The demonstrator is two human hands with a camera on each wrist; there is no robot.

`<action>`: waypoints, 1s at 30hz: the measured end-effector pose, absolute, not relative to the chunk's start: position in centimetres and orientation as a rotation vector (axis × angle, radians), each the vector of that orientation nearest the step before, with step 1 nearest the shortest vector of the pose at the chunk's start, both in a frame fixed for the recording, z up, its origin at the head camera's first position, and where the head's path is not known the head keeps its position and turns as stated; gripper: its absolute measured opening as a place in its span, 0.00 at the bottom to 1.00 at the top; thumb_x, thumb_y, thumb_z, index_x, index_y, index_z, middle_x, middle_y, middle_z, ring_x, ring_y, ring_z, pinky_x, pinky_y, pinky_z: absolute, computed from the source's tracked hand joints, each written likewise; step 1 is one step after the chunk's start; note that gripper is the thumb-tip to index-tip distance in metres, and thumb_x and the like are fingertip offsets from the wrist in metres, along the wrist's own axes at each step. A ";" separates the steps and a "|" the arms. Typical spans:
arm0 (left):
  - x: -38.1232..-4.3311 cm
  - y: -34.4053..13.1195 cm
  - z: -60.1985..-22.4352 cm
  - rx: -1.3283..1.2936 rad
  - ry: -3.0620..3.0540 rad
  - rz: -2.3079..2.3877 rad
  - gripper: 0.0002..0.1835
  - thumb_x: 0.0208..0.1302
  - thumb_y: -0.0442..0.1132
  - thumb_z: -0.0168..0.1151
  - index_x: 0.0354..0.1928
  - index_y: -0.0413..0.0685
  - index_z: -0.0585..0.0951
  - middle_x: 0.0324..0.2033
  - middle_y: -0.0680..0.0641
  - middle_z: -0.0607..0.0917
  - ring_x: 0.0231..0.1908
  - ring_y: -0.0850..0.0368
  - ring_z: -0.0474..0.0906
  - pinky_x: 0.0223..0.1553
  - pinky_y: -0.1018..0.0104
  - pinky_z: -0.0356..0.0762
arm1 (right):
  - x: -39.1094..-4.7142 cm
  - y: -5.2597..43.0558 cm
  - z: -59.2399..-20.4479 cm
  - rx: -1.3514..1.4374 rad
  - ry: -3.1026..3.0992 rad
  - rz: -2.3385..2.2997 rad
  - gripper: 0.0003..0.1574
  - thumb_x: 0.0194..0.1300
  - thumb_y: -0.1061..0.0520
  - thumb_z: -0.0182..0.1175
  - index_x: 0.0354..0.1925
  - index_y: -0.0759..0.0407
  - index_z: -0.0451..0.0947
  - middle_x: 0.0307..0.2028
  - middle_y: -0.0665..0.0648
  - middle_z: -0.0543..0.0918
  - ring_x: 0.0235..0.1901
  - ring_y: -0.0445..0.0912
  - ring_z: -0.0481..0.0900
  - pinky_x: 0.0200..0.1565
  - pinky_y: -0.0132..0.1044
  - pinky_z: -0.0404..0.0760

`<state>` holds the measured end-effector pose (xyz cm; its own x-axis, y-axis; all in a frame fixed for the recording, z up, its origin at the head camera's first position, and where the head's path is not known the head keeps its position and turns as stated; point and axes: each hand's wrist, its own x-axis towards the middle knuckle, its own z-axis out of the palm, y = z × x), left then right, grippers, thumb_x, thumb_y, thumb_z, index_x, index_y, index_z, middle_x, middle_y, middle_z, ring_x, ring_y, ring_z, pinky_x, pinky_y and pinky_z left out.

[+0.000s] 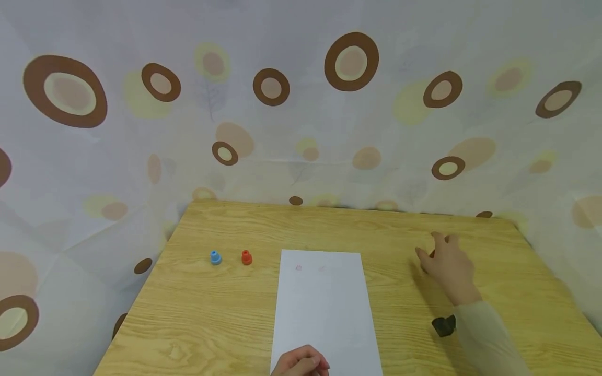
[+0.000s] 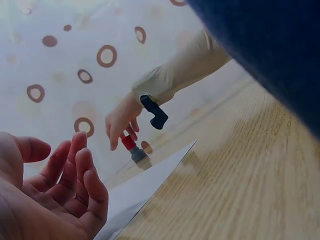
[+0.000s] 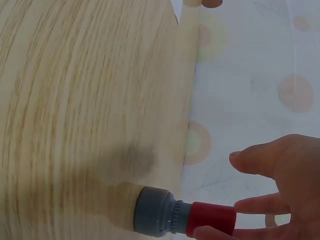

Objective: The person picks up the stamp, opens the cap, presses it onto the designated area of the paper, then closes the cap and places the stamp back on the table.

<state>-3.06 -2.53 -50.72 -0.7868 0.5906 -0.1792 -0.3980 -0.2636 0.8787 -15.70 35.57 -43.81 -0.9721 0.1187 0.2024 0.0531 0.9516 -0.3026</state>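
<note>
My right hand (image 1: 449,269) is spread over the right side of the table, thumb held apart from the fingers. Right at its fingertips stands a grey-based piece with a red handle (image 3: 212,217), resembling a stamp. One fingertip overlaps the red end in the right wrist view; the thumb is off it. My left hand (image 1: 303,361), fingers loosely curled and holding nothing, is over the near edge of a white sheet of paper (image 1: 324,308). Two faint pinkish marks (image 1: 298,268) show near the sheet's far edge. Left of the paper stand a small blue knobbed piece (image 1: 215,258) and a red one (image 1: 246,257).
The wood-grain table (image 1: 211,313) runs back to a patterned cloth (image 1: 301,120) that hangs behind it and at the sides. A black device (image 1: 443,326) is fixed at the right wrist, by the light sleeve (image 1: 489,334).
</note>
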 end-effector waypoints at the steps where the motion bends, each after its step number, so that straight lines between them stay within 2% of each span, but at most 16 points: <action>1: -3.1 -2.6 -50.8 0.246 1.370 2.083 0.24 0.70 0.43 0.55 0.41 0.18 0.74 0.29 0.52 0.83 0.23 0.68 0.74 0.24 0.78 0.73 | -15.8 35.8 -44.0 -0.114 -2.907 0.456 0.37 0.72 0.47 0.55 0.61 0.79 0.66 0.47 0.82 0.70 0.21 0.55 0.75 0.17 0.47 0.74; 5: -3.3 -2.8 -50.9 0.258 1.363 2.086 0.26 0.70 0.43 0.55 0.44 0.15 0.71 0.29 0.52 0.84 0.23 0.68 0.74 0.25 0.77 0.73 | -15.9 36.5 -45.0 -0.047 -2.926 0.507 0.26 0.69 0.57 0.54 0.51 0.82 0.72 0.36 0.75 0.77 0.27 0.56 0.76 0.28 0.53 0.78; 10: -3.4 -2.9 -51.0 0.267 1.358 2.091 0.25 0.70 0.43 0.55 0.42 0.18 0.73 0.28 0.53 0.84 0.23 0.69 0.75 0.25 0.77 0.74 | -16.2 37.0 -45.7 -0.022 -2.913 0.554 0.20 0.65 0.64 0.53 0.49 0.82 0.73 0.33 0.73 0.78 0.28 0.57 0.75 0.29 0.54 0.77; 17: -3.5 -3.1 -50.9 0.290 1.358 2.105 0.29 0.71 0.43 0.55 0.45 0.12 0.67 0.28 0.53 0.84 0.23 0.70 0.74 0.25 0.78 0.73 | -16.2 36.8 -45.4 0.002 -2.913 0.571 0.19 0.66 0.65 0.54 0.49 0.82 0.73 0.32 0.72 0.78 0.28 0.56 0.76 0.28 0.53 0.77; 30: -3.8 -3.4 -51.1 0.319 1.421 2.087 0.27 0.71 0.42 0.53 0.45 0.14 0.68 0.27 0.55 0.85 0.22 0.69 0.74 0.25 0.78 0.72 | -14.7 33.9 -43.0 0.020 -2.868 0.606 0.21 0.66 0.63 0.59 0.50 0.80 0.74 0.37 0.74 0.81 0.32 0.61 0.80 0.32 0.54 0.81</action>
